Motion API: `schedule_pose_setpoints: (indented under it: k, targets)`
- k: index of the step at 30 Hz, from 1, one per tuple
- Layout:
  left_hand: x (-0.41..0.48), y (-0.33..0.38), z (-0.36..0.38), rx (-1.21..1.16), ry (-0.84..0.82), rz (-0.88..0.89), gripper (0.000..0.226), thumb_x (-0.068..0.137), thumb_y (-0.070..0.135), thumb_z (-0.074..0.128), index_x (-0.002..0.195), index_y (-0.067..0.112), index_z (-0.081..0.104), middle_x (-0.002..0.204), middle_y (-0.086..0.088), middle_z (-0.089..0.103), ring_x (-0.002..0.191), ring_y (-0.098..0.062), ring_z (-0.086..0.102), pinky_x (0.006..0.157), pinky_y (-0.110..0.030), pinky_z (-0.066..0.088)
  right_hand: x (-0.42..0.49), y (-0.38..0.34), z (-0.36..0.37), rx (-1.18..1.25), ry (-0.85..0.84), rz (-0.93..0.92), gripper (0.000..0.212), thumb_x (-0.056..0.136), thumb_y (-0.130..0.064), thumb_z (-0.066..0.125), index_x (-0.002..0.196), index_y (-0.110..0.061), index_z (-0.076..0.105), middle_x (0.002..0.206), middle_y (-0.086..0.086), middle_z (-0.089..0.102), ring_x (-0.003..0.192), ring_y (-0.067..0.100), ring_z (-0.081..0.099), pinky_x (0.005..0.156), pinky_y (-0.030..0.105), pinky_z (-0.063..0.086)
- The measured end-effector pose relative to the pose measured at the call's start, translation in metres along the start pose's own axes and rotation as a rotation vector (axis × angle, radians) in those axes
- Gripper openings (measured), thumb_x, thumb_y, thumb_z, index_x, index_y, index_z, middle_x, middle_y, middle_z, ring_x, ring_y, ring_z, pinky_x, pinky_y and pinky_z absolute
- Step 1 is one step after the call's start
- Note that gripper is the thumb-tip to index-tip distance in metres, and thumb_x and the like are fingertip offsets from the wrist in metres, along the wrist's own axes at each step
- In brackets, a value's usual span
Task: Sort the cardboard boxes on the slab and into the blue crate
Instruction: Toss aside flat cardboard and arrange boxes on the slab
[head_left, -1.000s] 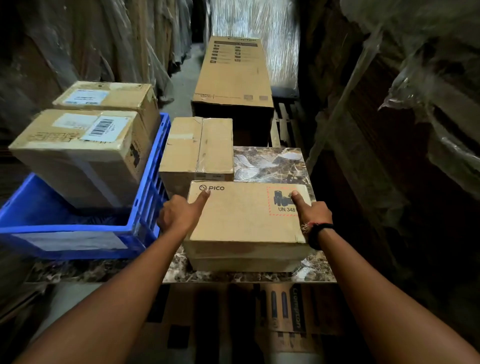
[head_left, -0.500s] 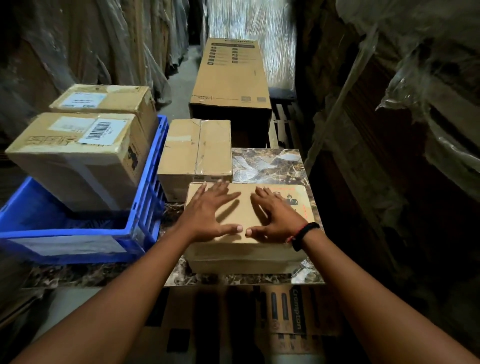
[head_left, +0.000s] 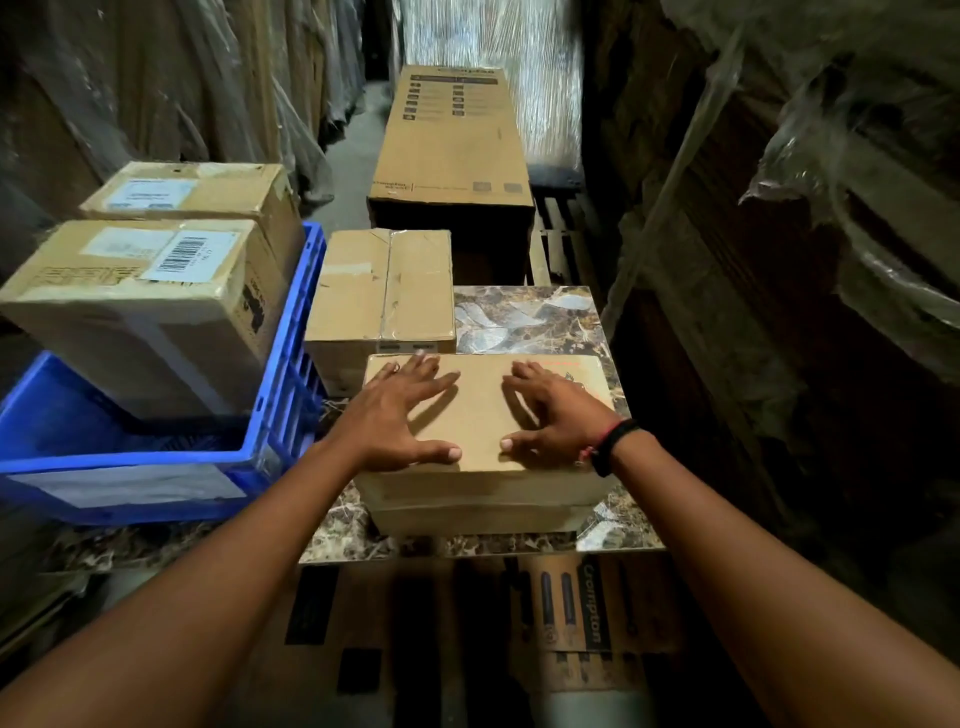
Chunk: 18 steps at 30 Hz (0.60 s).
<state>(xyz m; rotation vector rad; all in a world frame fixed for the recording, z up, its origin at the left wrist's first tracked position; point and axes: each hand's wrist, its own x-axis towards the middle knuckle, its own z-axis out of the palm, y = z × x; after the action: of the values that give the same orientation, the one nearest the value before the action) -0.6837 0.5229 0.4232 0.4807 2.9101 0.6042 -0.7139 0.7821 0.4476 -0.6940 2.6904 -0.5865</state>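
Left hand (head_left: 400, 415) and right hand (head_left: 550, 421) have slid from the far corners of the flat box (head_left: 480, 415) onto its top. Fingers (head_left: 435, 385) lie spread, released, touching the cardboard.

A storeroom aisle: plastic-wrapped stacks (head_left: 857, 171) on both sides, cardboard cartons (head_left: 452, 140), a wooden pallet (head_left: 563, 228).

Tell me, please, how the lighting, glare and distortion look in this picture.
Head view: dim, right side nearly black; glare on the shiny plastic-wrapped stack and polished marble slab; left hand and right hand cast soft shadows on the flat brown cardboard box; wide-angle lens bends the edges.
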Motion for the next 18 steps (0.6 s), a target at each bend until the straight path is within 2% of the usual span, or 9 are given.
schedule_pose_setpoints:
  k: [3, 6, 11, 15, 18]
  targets:
    - [-0.009, -0.017, -0.006, -0.051, 0.047, -0.041, 0.11, 0.054, 0.096, 0.045, 0.149, 0.049, 0.017, 0.163, 0.013, 0.001, 0.149, -0.005, -0.005, 0.122, -0.047, 0.003, -0.019, 0.023, -0.011, 0.071, 0.047, 0.071, 0.099, 0.071, -0.048, 0.079, 0.152, -0.022, 0.027, 0.162, 0.0, 0.009, 0.147, 0.02, 0.013, 0.117, 0.034, 0.014]
    - [-0.019, -0.03, -0.003, -0.079, 0.05, -0.078, 0.11, 0.054, 0.097, 0.044, 0.149, 0.047, 0.023, 0.162, 0.015, 0.006, 0.15, -0.006, 0.0, 0.121, -0.053, 0.011, -0.027, 0.04, -0.012, 0.043, 0.03, 0.085, 0.1, 0.073, -0.05, 0.077, 0.153, -0.02, 0.024, 0.162, 0.001, 0.008, 0.148, 0.019, 0.012, 0.113, 0.026, 0.01]
    - [-0.02, -0.035, 0.003, -0.15, 0.076, -0.097, 0.101, 0.058, 0.093, 0.05, 0.147, 0.049, 0.031, 0.161, 0.022, 0.009, 0.149, -0.001, 0.003, 0.119, -0.053, 0.015, -0.023, 0.05, -0.004, 0.004, 0.05, 0.057, 0.097, 0.075, -0.054, 0.072, 0.151, -0.016, 0.026, 0.162, 0.003, 0.009, 0.149, 0.018, 0.008, 0.119, 0.033, 0.01]
    - [-0.02, -0.033, 0.0, -0.164, 0.052, -0.12, 0.104, 0.055, 0.092, 0.052, 0.147, 0.05, 0.029, 0.162, 0.021, 0.007, 0.149, -0.003, 0.001, 0.118, -0.058, 0.013, -0.023, 0.048, -0.009, 0.016, 0.036, 0.05, 0.098, 0.072, -0.055, 0.073, 0.151, -0.016, 0.028, 0.161, 0.003, 0.012, 0.148, 0.018, 0.01, 0.116, 0.028, 0.008]
    - [-0.027, -0.032, 0.004, -0.263, 0.123, -0.094, 0.103, 0.056, 0.094, 0.049, 0.146, 0.045, 0.037, 0.162, 0.017, 0.013, 0.149, -0.001, 0.001, 0.119, -0.057, 0.014, -0.034, 0.052, -0.008, 0.074, 0.1, 0.033, 0.087, 0.075, -0.048, 0.075, 0.148, -0.023, 0.035, 0.16, 0.003, 0.016, 0.148, 0.018, 0.014, 0.117, 0.03, 0.011]
